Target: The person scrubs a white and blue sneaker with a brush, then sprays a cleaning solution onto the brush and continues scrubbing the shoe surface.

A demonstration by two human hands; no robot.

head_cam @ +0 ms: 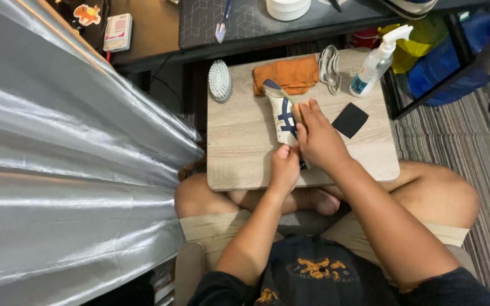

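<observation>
Head view: left hand [284,165] grips the sneaker's [282,116] heel; right hand [319,137] clasps its side, over the desk [239,141].

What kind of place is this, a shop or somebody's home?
Probably a room at home, not a shop. The person sits cross-legged on a striped carpet with a small wooden lap table over their knees, beside a dark desk. Both hands are on a white and navy shoe.

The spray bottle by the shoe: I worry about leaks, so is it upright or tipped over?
Tipped: the spray bottle lies on its side on the wooden board, nozzle pointing away from the person.
</observation>
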